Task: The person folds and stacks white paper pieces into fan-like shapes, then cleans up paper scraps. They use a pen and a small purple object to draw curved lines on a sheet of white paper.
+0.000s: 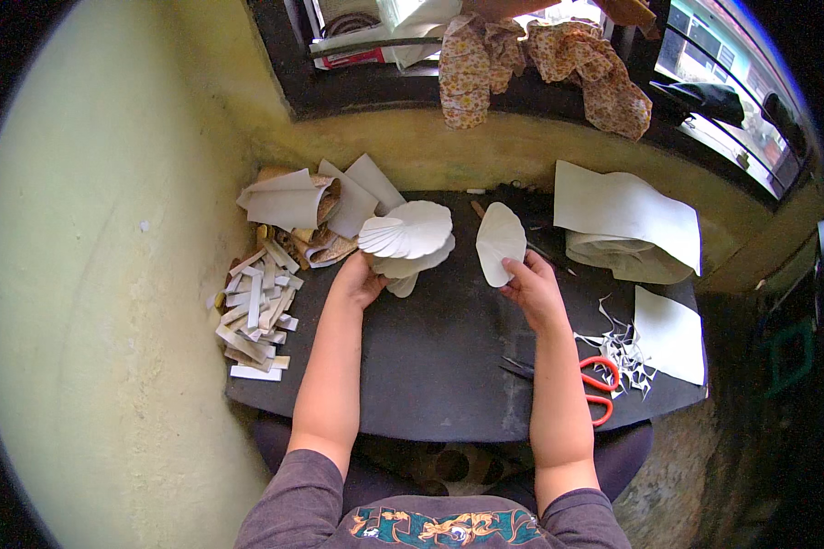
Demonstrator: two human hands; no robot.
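My left hand (362,279) has its grip clenched around a fanned stack of white paper petals (407,233), held up above the dark counter (430,357). My right hand (531,288) is pinching a single oval paper piece (501,242) just beside the fan (the two aren't touching). Orange-handled scissors (595,389) lie near my right wrist, and paper strips (256,316) are piled well left of the left grip.

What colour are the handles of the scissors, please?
The scissors have orange-red handles, seen in the head view.
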